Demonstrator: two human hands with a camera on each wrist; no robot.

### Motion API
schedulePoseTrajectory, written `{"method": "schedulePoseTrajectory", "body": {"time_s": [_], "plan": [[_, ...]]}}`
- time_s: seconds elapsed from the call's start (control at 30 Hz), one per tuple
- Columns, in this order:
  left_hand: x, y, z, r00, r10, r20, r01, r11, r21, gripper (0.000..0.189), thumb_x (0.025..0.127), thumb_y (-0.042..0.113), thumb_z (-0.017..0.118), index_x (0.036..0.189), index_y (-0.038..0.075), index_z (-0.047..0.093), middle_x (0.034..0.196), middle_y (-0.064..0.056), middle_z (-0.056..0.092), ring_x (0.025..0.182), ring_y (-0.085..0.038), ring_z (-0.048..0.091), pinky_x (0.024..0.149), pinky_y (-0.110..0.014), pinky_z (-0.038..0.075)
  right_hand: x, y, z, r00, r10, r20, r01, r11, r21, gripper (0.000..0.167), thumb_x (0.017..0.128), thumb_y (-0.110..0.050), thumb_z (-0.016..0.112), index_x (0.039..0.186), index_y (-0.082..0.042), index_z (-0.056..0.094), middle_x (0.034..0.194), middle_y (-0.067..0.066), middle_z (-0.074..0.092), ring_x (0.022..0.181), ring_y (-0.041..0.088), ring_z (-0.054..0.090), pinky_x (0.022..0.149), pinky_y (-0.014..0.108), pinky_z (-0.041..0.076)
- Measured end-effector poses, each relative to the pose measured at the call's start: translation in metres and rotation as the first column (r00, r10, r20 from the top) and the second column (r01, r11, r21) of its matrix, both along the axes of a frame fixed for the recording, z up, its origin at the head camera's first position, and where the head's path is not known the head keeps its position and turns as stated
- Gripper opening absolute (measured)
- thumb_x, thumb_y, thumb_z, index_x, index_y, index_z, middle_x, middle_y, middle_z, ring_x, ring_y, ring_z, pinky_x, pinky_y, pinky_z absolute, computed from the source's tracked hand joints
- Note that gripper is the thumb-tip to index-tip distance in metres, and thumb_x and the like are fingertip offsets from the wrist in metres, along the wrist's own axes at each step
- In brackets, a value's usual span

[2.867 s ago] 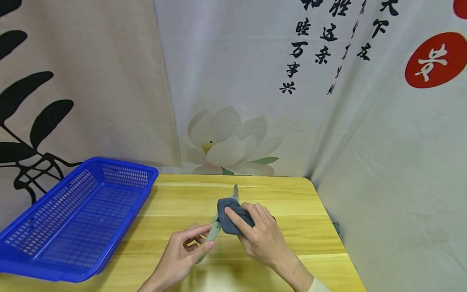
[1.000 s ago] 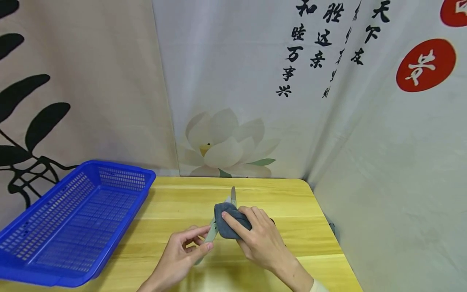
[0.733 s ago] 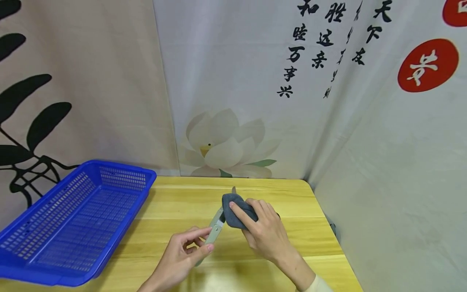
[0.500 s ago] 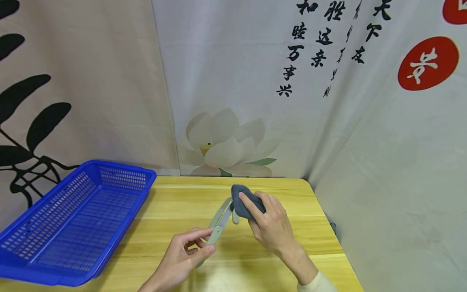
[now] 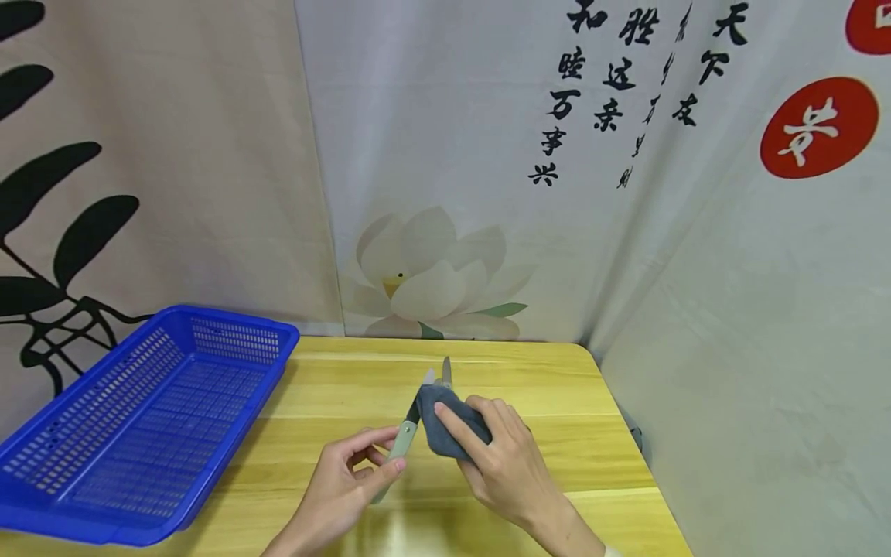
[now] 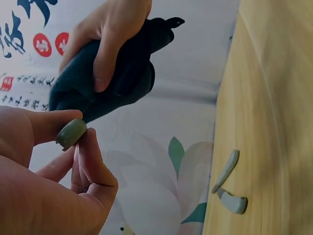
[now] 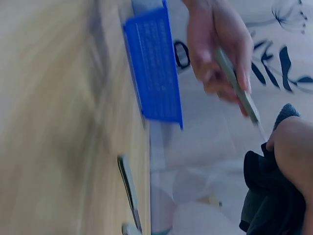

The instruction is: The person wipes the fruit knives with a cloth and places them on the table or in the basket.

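Note:
Between thumb and fingers, my left hand [image 5: 348, 472] pinches the pale green handle of a small folding knife [image 5: 402, 442], its blade unfolded and pointing away from me. My right hand [image 5: 504, 464] grips a folded dark grey-blue cloth [image 5: 448, 424] and presses it against the blade, covering part of it. The right wrist view shows the knife handle [image 7: 237, 85] in the left fingers and the cloth [image 7: 271, 196] bunched in the right hand. On the table behind lies another partly folded green-handled knife [image 6: 232, 201], mostly hidden by the cloth in the head view.
A blue plastic basket [image 5: 198, 495] with slotted sides stands at the left of the wooden table [image 5: 334, 379]. Printed fabric curtains [image 5: 445, 116] hang close behind the table, and another curtain [image 5: 752, 348] runs along its right side.
The cloth slid up and right along the blade until half a second ago, baring much of it. Now it is back lower and left, nearer the handle. The left hand stays almost in place.

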State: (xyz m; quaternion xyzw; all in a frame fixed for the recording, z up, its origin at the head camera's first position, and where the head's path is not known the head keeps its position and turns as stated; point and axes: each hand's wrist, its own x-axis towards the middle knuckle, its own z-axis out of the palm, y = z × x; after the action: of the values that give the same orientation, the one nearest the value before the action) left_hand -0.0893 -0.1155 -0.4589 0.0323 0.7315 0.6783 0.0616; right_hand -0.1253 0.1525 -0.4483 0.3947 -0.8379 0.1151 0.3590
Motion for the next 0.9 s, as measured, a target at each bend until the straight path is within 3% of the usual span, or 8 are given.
{"method": "schedulePoseTrajectory", "body": {"time_s": [0.23, 0.4, 0.67, 0.9], "plan": [[0.002, 0.0, 0.001, 0.997, -0.014, -0.074, 0.012, 1.0, -0.023, 0.04, 0.1, 0.017, 0.087, 0.138, 0.007, 0.08, 0.121, -0.013, 0.076, 0.099, -0.013, 0.071, 0.073, -0.025, 0.063, 0.015, -0.018, -0.002, 0.998, 0.053, 0.027, -0.056, 0.994, 0.096, 0.093, 0.084, -0.019, 0.093, 0.168, -0.027, 0.055, 0.131, 0.009, 0.069, 0.099, 0.02, 0.063, 0.087, 0.035, 0.06], [0.003, -0.003, 0.0, 0.994, -0.042, -0.101, 0.038, 0.999, -0.032, 0.04, 0.102, 0.019, 0.086, 0.139, 0.008, 0.08, 0.118, -0.012, 0.074, 0.099, -0.013, 0.07, 0.073, -0.025, 0.063, 0.015, -0.02, -0.004, 0.997, 0.07, 0.042, -0.073, 0.993, 0.094, 0.091, 0.085, -0.02, 0.093, 0.168, -0.027, 0.055, 0.131, 0.008, 0.068, 0.098, 0.019, 0.062, 0.087, 0.034, 0.06], [0.002, -0.005, 0.0, 0.996, -0.057, -0.073, 0.054, 0.998, -0.043, 0.045, 0.103, 0.021, 0.084, 0.145, 0.005, 0.076, 0.126, -0.014, 0.075, 0.102, -0.014, 0.069, 0.078, -0.026, 0.065, 0.011, -0.018, -0.003, 0.997, 0.068, 0.042, -0.072, 0.993, 0.091, 0.089, 0.086, -0.02, 0.092, 0.167, -0.028, 0.056, 0.13, 0.009, 0.069, 0.096, 0.02, 0.062, 0.085, 0.034, 0.059], [0.002, -0.006, 0.0, 0.995, -0.067, -0.078, 0.063, 0.997, -0.055, 0.047, 0.103, 0.02, 0.084, 0.145, 0.002, 0.075, 0.127, -0.014, 0.078, 0.101, -0.011, 0.069, 0.072, -0.024, 0.061, 0.001, -0.013, -0.003, 0.999, 0.044, 0.007, -0.044, 0.997, 0.064, 0.084, 0.087, -0.017, 0.088, 0.165, -0.026, 0.059, 0.129, 0.012, 0.07, 0.095, 0.023, 0.063, 0.085, 0.036, 0.06]]}}
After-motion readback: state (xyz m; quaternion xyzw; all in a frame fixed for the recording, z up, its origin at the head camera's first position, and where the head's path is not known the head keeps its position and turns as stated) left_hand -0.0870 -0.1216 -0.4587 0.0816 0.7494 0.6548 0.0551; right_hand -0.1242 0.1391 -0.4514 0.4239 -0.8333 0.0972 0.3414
